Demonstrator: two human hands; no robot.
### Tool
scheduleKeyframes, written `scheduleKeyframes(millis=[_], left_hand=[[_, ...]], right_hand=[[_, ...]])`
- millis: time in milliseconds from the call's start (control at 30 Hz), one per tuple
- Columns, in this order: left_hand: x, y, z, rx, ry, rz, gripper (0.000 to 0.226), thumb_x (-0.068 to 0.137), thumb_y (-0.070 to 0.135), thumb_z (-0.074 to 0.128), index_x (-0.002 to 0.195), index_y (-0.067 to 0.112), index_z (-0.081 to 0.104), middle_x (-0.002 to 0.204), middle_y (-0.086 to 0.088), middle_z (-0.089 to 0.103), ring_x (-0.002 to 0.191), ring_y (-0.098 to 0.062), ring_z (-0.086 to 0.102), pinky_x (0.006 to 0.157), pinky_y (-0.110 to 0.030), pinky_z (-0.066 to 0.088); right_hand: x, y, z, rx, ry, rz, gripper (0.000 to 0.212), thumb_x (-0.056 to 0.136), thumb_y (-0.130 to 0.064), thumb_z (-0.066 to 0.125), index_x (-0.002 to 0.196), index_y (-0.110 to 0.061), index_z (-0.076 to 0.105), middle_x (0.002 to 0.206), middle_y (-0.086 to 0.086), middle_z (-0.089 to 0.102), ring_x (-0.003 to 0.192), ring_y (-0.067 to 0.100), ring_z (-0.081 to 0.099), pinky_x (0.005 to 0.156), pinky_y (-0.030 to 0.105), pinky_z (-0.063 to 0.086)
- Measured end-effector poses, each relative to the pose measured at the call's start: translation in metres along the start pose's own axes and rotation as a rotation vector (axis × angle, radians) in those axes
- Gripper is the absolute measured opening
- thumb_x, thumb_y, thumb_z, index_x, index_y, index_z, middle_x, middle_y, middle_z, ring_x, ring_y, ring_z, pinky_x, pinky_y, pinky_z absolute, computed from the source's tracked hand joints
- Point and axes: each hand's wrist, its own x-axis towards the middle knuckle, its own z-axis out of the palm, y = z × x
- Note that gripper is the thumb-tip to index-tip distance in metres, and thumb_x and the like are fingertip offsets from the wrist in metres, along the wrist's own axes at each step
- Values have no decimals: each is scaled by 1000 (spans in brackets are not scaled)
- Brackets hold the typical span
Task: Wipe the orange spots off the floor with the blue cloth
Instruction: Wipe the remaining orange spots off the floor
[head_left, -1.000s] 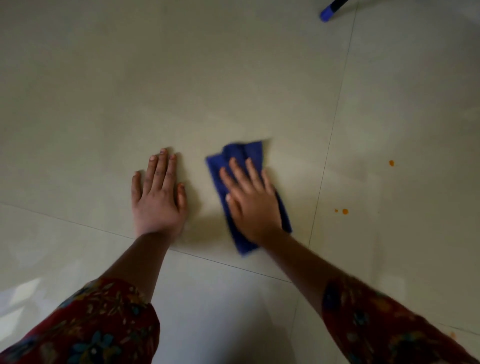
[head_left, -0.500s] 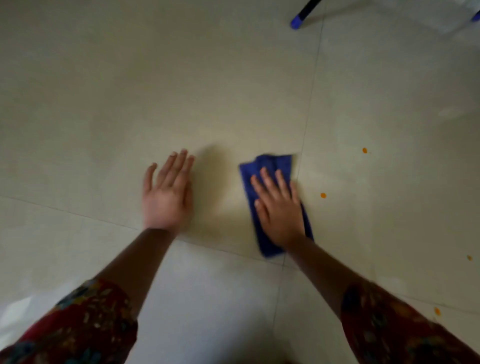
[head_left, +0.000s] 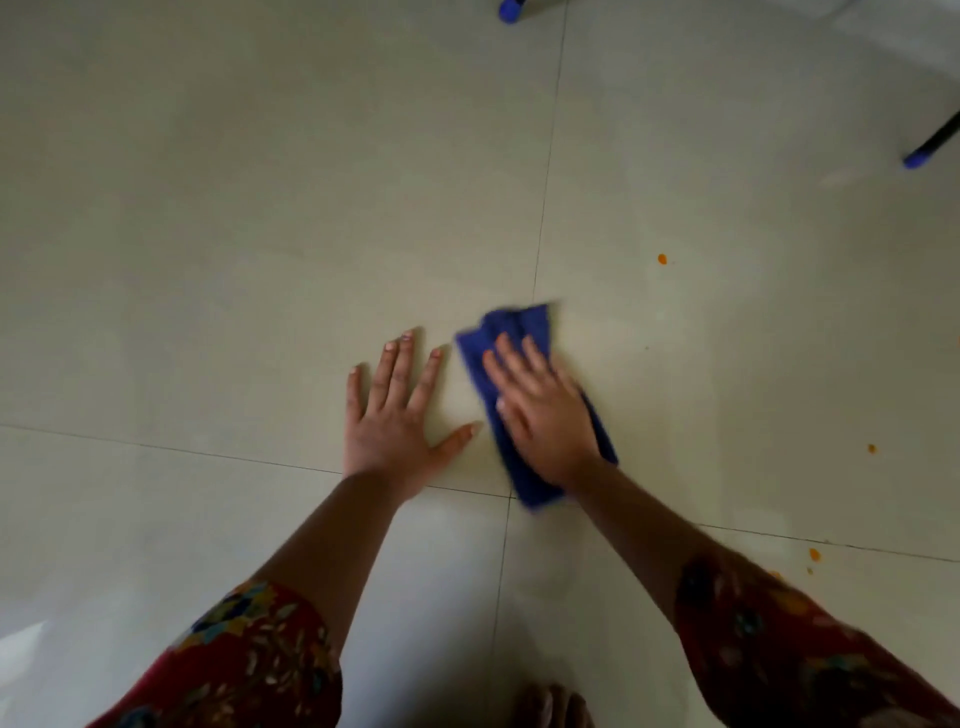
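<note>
The folded blue cloth (head_left: 522, 327) lies on the pale tiled floor (head_left: 260, 208), across a vertical grout line. My right hand (head_left: 540, 410) presses flat on top of it and hides its middle. My left hand (head_left: 395, 415) rests flat on the tile just left of the cloth, fingers spread, holding nothing. Orange spots show to the right: one (head_left: 662, 259) beyond the cloth, one (head_left: 871, 448) at the right, and a few (head_left: 814, 554) near my right sleeve.
Two dark furniture legs with blue caps stand on the floor, one at the top edge (head_left: 510, 11) and one at the right edge (head_left: 915, 160). A foot (head_left: 550, 706) shows at the bottom edge. Grout lines cross the tiles.
My right hand has slid the cloth to the right across the grout line, over where an orange spot lay. My left hand has shifted right too and spread its fingers.
</note>
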Motion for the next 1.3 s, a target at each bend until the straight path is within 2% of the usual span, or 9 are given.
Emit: scheduleKeyframes(millis=[100,200,367,600,767,867,967,1100,1300], left_hand=[[0,-1,-1,0,-5,14,91,80,82,13,151,34,-17,160,1,-23,148,-18,-19,119,-47,-7],[0,1,-1,4,-4,12,92,79,84,10,151,33,-19,159,0,-26,147,-17,-21,119,-48,-6],[0,2,-2,-2,7,15,92,80,83,12,152,33,-16,160,-1,-24,148,-18,-19,120,-49,-4],[1,1,-2,-10,12,19,91,80,82,14,151,34,-16,160,0,-23,148,-17,-19,119,-48,-6],[0,2,0,-15,23,13,92,79,83,13,152,34,-13,160,0,-21,148,-17,-16,119,-48,-5],[1,1,0,-4,12,14,93,79,84,12,152,33,-14,160,-1,-22,148,-17,-17,119,-49,-3],[0,2,-1,-12,19,13,93,79,84,14,153,33,-11,161,0,-19,149,-17,-14,119,-49,-1],[0,2,-2,-11,33,12,91,81,83,16,154,33,-9,162,-1,-15,149,-18,-12,119,-49,-2],[-1,3,2,8,54,22,91,82,80,17,155,29,-4,163,-5,-10,150,-21,-7,118,-50,0]], right_hand=[[-76,19,-3,4,-77,-170,53,101,-30,31,153,-24,23,161,-3,19,150,21,12,120,42,15],[-92,75,-10,39,19,179,51,100,-30,30,150,-22,28,158,1,27,148,25,20,114,50,28],[-4,93,-13,39,76,501,58,97,-40,19,151,-24,31,160,-1,24,148,27,19,119,46,16],[-82,21,-3,8,-72,-87,53,99,-35,34,152,-32,26,161,-6,19,150,23,11,120,45,13],[-75,111,-13,-35,4,688,56,97,-49,24,152,-41,19,164,-1,6,149,38,2,112,64,13],[-2,134,-23,50,38,925,55,101,-48,24,154,-40,10,164,-7,0,149,37,-5,116,61,8],[45,114,-21,59,67,862,55,102,-41,27,155,-32,13,164,-4,5,150,33,2,119,52,8],[-10,82,-10,2,17,355,55,100,-39,23,153,-26,26,162,-2,18,149,27,14,118,46,14],[42,169,-31,21,48,917,54,103,-40,22,155,-32,13,164,-5,6,150,26,4,119,50,10]])
